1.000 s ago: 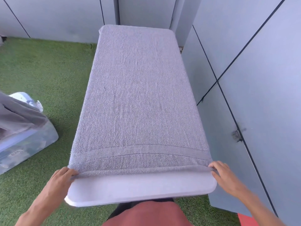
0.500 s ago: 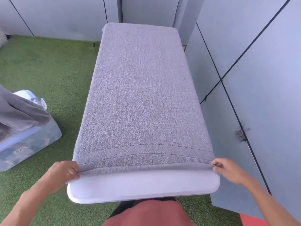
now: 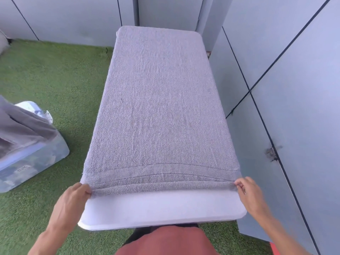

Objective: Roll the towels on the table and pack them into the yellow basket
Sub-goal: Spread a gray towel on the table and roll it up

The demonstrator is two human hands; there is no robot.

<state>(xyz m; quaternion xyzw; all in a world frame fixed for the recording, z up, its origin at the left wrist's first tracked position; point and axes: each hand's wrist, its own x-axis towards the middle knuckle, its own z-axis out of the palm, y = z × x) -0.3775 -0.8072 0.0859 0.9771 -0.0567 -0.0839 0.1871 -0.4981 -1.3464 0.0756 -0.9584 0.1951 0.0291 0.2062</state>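
Lying lengthwise, towel point(image 3: 161, 107) points away.

White table point(image 3: 161, 208) with rounded corners, grey towel point(image 3: 160, 107) spread flat over most of top, near strip bare, green turf floor point(image 3: 55, 80) beneath

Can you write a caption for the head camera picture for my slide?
Both hands, left and right, pinch the near edge of a grey towel on a white table.
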